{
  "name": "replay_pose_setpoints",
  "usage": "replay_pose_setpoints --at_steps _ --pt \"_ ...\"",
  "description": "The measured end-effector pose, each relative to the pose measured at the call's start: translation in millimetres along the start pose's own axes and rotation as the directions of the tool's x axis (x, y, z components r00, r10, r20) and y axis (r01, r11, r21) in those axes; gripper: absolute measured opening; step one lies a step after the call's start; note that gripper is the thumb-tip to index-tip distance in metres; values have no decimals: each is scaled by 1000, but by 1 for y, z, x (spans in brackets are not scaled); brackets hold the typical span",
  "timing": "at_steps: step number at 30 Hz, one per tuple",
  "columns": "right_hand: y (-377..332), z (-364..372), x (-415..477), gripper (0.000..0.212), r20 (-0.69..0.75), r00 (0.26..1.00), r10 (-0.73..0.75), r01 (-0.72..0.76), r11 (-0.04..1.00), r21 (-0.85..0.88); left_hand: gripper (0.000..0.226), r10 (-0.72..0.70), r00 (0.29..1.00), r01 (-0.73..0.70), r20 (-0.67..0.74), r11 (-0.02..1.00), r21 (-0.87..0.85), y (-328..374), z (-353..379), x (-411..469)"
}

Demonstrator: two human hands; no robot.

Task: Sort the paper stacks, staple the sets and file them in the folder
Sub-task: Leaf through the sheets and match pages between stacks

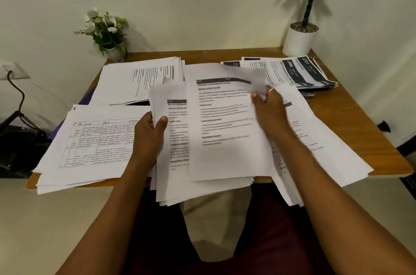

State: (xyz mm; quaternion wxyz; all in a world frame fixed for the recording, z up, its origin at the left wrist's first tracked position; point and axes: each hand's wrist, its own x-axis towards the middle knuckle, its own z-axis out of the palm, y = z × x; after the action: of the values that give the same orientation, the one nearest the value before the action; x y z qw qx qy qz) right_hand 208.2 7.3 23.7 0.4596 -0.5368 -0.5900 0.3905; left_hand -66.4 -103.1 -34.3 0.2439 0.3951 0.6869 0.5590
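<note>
My left hand (149, 134) grips the left edge of a thick stack of printed sheets (175, 157) that overhangs the table's front edge. My right hand (270, 105) pinches the right edge of a single printed sheet (225, 121), blurred and lifted above that stack. A stack with printed tables (90, 139) lies at the front left. Another stack (139, 78) lies at the back left, and dark-banded sheets (297, 72) fan out at the back right. More pages (319, 148) spread under my right forearm. I see no stapler. A purple edge (89, 96), perhaps a folder, peeks from under the left stacks.
The wooden table (360, 117) stands against a wall. A small pot of white flowers (105, 31) is at its back left corner, a white potted plant (300, 38) at the back right. A dark chair and a cable (18, 103) stand to the left.
</note>
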Motion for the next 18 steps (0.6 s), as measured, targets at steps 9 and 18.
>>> replay_pose_setpoints --at_steps 9,18 --pt "47 -114 48 34 120 989 87 -26 898 -440 24 -26 1000 26 3 1000 -15 0 0 -1" --pt "66 -86 36 69 -93 975 -200 34 554 -832 18 -43 999 43 -4 999 -13 5 2 -4"
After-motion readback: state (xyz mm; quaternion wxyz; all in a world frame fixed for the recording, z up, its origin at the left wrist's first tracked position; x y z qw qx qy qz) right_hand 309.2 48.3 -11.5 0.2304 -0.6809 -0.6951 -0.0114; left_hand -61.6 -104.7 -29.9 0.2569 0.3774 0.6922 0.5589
